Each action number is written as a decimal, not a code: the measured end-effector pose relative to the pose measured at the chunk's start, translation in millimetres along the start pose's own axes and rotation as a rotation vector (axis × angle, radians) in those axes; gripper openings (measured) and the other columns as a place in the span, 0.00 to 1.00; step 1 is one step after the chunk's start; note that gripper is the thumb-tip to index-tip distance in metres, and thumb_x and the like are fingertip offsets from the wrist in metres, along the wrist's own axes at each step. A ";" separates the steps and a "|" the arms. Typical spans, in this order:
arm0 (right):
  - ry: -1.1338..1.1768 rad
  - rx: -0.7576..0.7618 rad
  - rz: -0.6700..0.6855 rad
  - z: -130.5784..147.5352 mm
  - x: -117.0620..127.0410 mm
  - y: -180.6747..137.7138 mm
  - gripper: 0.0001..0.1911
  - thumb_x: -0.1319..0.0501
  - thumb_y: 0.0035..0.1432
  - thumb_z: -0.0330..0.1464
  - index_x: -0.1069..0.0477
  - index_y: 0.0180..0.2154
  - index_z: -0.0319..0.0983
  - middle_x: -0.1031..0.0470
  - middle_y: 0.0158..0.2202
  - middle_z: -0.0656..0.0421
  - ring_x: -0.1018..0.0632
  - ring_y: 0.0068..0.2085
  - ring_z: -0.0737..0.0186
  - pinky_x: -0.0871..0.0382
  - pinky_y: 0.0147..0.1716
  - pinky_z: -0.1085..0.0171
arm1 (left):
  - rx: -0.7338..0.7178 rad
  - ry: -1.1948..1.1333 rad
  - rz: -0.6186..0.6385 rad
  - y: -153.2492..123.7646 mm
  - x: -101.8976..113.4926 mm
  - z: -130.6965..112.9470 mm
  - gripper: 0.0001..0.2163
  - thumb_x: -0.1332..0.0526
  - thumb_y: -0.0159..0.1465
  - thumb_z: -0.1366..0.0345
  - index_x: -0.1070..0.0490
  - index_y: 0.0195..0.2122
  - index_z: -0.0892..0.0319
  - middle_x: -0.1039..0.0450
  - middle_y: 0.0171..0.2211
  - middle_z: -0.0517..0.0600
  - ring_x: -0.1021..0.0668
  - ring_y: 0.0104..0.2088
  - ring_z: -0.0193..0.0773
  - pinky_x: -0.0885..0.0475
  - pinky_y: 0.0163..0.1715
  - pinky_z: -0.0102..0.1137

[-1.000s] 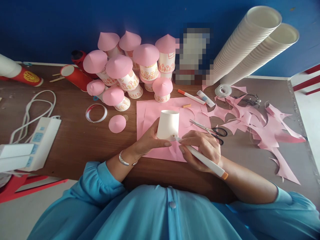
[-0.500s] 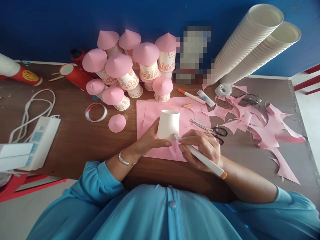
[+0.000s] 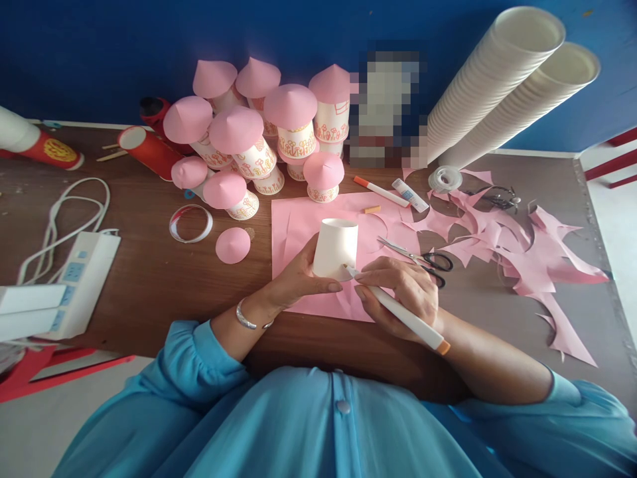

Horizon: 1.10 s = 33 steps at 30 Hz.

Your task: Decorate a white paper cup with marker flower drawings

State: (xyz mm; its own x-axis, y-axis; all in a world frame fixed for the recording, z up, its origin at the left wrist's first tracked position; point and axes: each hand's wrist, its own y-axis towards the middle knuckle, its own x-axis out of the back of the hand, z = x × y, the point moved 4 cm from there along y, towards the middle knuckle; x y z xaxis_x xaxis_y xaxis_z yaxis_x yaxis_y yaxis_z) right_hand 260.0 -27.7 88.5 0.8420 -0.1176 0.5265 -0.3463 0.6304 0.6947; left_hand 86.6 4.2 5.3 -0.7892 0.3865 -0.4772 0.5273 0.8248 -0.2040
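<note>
A plain white paper cup (image 3: 336, 245) is gripped in my left hand (image 3: 303, 275), thumb along its lower edge and the other fingers hidden behind it. In my right hand (image 3: 401, 295) is a white marker (image 3: 411, 322) with an orange end. Its tip meets the cup's wall near the lower right edge; no drawn mark can be made out there. Beneath both hands lie pink paper sheets (image 3: 298, 226). Scissors (image 3: 418, 257) with black handles rest just beyond my right hand. An orange marker cap (image 3: 372, 210) lies on the paper.
Several decorated cups with pink cone roofs (image 3: 236, 129) stand at the back. Tall stacks of paper cups (image 3: 490, 83) lean at right, near pink scraps (image 3: 527, 252) and clear tape (image 3: 445, 179). A tape ring (image 3: 191, 224), a pink cone (image 3: 233, 245) and a power strip (image 3: 87, 285) are on the left.
The marker's tip has shifted very slightly on the cup's wall, and my right hand has barely moved with it. My left hand and the cup stay in place.
</note>
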 end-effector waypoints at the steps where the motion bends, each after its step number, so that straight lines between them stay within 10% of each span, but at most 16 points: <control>1: 0.000 -0.002 -0.003 -0.2 -0.2 -0.2 0.08 0.37 0.65 0.23 0.29 0.44 0.40 0.20 0.30 0.58 0.17 0.28 0.63 0.20 0.28 0.66 | 0.002 -0.002 -0.001 0.0 0.0 -0.1 0.36 0.17 0.49 0.60 0.28 0.58 0.52 0.24 0.46 0.51 0.23 0.47 0.46 0.28 0.48 0.39; 33: 0.002 -0.026 0.031 2.3 -4.8 -3.1 0.07 0.36 0.64 0.24 0.28 0.41 0.41 0.21 0.27 0.63 0.18 0.26 0.64 0.26 0.25 0.68 | -0.034 -0.004 0.045 0.3 -0.8 -0.9 0.32 0.19 0.53 0.62 0.31 0.56 0.52 0.22 0.42 0.48 0.21 0.42 0.40 0.27 0.42 0.34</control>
State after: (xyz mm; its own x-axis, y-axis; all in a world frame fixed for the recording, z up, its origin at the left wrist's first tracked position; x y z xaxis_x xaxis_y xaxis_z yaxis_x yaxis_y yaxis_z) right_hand 256.0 -30.8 85.0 0.8316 -0.0962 0.5470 -0.3617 0.6537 0.6647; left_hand 87.1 4.5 6.4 -0.7639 0.4216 -0.4885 0.5507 0.8206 -0.1530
